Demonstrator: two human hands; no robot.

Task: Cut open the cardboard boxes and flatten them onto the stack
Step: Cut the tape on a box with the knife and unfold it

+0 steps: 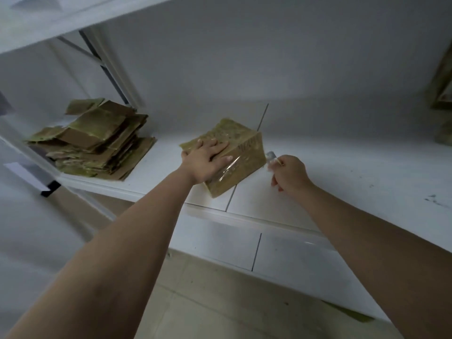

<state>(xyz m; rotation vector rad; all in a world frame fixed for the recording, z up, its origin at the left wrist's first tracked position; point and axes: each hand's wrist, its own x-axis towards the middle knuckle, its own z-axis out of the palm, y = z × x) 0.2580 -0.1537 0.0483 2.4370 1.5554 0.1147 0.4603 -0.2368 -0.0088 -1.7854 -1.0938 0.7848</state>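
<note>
Centrally, a small tan cardboard box wrapped in glossy clear tape (pixel 230 155) sits on the white shelf (pixel 342 172), across a seam between two shelf panels. Left hand (pixel 205 160) lies flat on the box's top face with fingers spread and straight, pressing it down. Right hand (pixel 289 172), just right of the box, is curled around a small cutting tool with a pale, translucent end (pixel 270 157) that sits close to the box's right edge; whether it touches cannot be told. Judged from its size, the box is light and stiff-walled, and its tape skin looks slippery, so a flat palm on top, clear of the cutting line, seems the surest hold. Far left on the shelf lies a stack of flattened brown cardboard pieces (pixel 95 140), well apart from the box.
</note>
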